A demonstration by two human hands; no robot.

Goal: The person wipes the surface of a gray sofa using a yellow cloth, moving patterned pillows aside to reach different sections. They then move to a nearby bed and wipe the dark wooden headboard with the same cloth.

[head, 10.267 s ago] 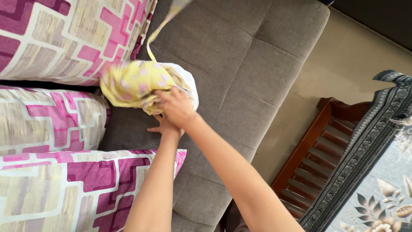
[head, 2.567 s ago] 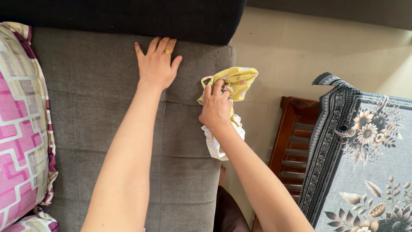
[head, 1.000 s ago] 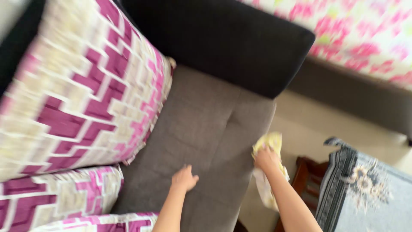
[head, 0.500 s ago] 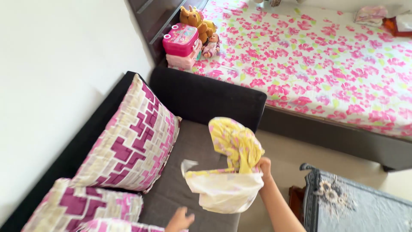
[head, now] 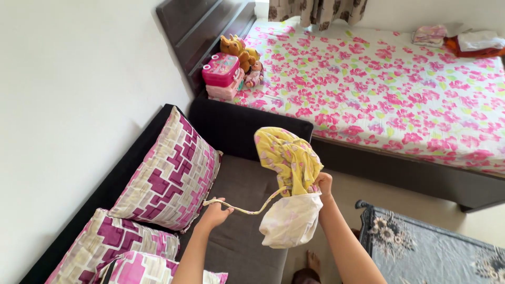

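At nine o'clock we see a purple and cream patterned pillow (head: 168, 173) leaning on the dark back of the grey sofa (head: 236, 231). Two more pillows like it (head: 113, 247) lie at seven o'clock. Our left hand (head: 214, 213) is over the sofa seat, and its grip is pinched together on the thin yellow strap (head: 247, 208) of the cloth. The strap sags from that hand across to our right hand (head: 323, 185), near the middle. That hand's grip is clamped on the yellow flowered cloth (head: 286, 158), holding it up in the air above the sofa's edge. A white part of the cloth (head: 289, 223) hangs down under the hand. At twelve o'clock a pink toy case (head: 221, 71) and stuffed toys (head: 239, 48) sit on the flowered bed (head: 400, 89). At five o'clock is a grey flower rug (head: 431, 252).
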